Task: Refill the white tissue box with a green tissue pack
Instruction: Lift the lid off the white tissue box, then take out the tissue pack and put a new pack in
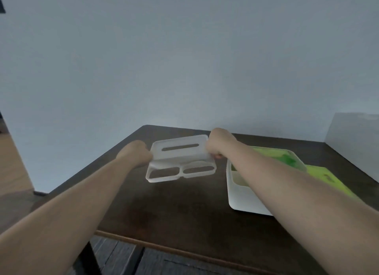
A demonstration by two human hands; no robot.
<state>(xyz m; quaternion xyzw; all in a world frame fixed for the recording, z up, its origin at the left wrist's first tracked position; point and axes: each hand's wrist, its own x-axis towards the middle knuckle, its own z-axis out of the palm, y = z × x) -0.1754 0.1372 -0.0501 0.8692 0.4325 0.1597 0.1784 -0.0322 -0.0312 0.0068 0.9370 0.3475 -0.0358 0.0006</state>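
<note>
My left hand (136, 153) and my right hand (218, 144) each grip one end of the white tissue box lid (178, 147), held just above the dark table. The lid has a long slot on top. A white frame (180, 172) with two oval openings hangs from its near edge. To the right, the open white tissue box base (242, 198) stands on the table with a green tissue pack (283, 157) inside, partly hidden by my right forearm. A second green tissue pack (326, 178) lies beside the base on its right.
The dark wooden table (180, 209) stands against a pale wall, its near edge running across the bottom. A grey-white panel (352, 139) stands at the far right corner. Dark floorboards show below the table's front edge.
</note>
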